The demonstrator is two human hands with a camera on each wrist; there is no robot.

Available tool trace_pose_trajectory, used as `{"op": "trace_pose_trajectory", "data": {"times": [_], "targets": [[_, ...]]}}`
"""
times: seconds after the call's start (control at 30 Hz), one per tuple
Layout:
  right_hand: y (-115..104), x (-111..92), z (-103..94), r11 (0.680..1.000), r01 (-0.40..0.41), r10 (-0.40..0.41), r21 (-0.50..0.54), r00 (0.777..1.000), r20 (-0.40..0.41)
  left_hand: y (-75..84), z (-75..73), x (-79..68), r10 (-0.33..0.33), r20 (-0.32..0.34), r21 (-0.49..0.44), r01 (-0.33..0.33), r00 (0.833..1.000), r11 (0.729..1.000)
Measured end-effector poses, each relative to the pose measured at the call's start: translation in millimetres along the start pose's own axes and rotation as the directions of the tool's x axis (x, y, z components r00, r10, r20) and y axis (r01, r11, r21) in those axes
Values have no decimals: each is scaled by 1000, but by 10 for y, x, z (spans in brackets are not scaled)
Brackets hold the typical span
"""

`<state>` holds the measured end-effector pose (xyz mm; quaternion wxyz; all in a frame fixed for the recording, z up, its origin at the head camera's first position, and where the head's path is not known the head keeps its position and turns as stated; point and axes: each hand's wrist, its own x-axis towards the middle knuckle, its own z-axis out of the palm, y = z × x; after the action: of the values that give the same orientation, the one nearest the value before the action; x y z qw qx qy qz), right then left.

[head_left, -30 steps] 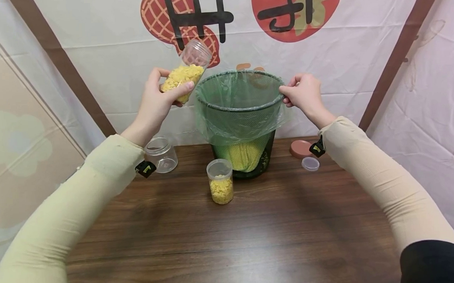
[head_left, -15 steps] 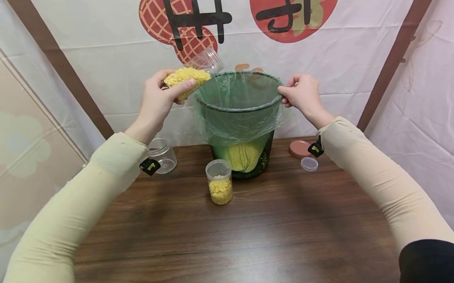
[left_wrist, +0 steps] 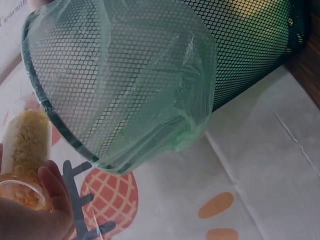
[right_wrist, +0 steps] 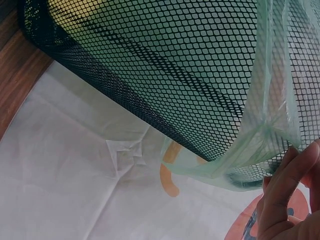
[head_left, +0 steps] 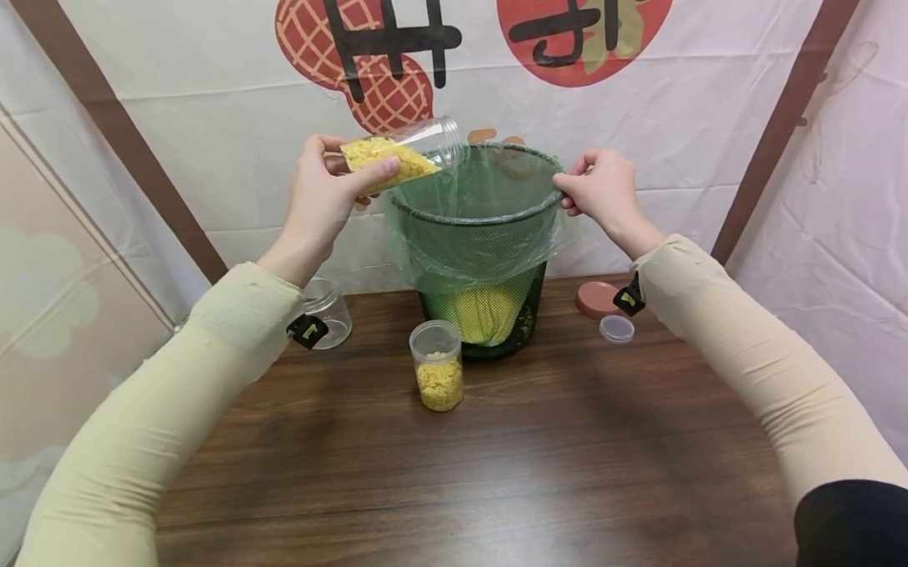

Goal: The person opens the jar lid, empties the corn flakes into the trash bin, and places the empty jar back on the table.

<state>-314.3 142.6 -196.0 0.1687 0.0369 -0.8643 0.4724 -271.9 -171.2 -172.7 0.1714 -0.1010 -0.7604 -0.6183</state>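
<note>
My left hand (head_left: 319, 192) grips a clear jar (head_left: 419, 139) of yellow flakes. The jar lies tilted almost level, its uncapped mouth over the left rim of a black mesh bin (head_left: 533, 293); the flakes slope inside it. A green bag (head_left: 475, 253) lines the bin and folds over its rim. At the right of the rim, my right hand (head_left: 604, 191) pinches the bag's edge, which the right wrist view shows close up beside the fingers (right_wrist: 282, 192). Yellow material (head_left: 488, 316) shows through the mesh at the bin's bottom.
A second uncapped jar (head_left: 438, 380) holding yellow flakes stands before the bin. A wider clear jar (head_left: 335, 321) is partly behind my left wrist. A pink lid (head_left: 595, 298) and a small clear lid (head_left: 617, 329) lie right on the wooden table (head_left: 461, 492). Printed cloth (head_left: 270, 181) hangs behind.
My left hand has tipped the jar from a steep slant to nearly level, its mouth moving right and down over the bin's rim. The right hand stays on the rim.
</note>
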Motion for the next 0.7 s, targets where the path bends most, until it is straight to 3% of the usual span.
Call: {"op": "trace_pose_trajectory", "data": {"times": [0.7], "targets": [[5,2,6,1000,4,-4,-1,1000,-8,5,45,2,29,-13,14,-28,1000,999]]}}
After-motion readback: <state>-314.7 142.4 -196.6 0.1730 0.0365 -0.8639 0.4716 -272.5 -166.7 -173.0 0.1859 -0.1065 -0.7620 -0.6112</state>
